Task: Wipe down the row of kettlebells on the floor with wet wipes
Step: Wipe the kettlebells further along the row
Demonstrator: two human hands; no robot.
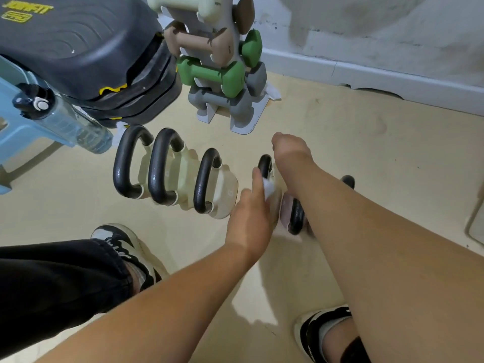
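Beige floor (340, 153) carries the kettlebell row. Nearest, the left hand (248, 221) pinches a wet wipe (269, 188) against a cream kettlebell (265, 163), whose handle the right hand (288, 153) curls over. Tipping it could knock the pink kettlebell (296, 213) under the right forearm. Left of the hands, a marked kettlebell (225, 195) reads "6"; beyond, a step platform (78, 43) reads "JOINFIT".

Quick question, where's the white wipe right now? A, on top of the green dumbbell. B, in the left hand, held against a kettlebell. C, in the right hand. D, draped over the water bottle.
B: the left hand holds the white wipe against the side of a kettlebell in the row, while the right hand carries no wipe.
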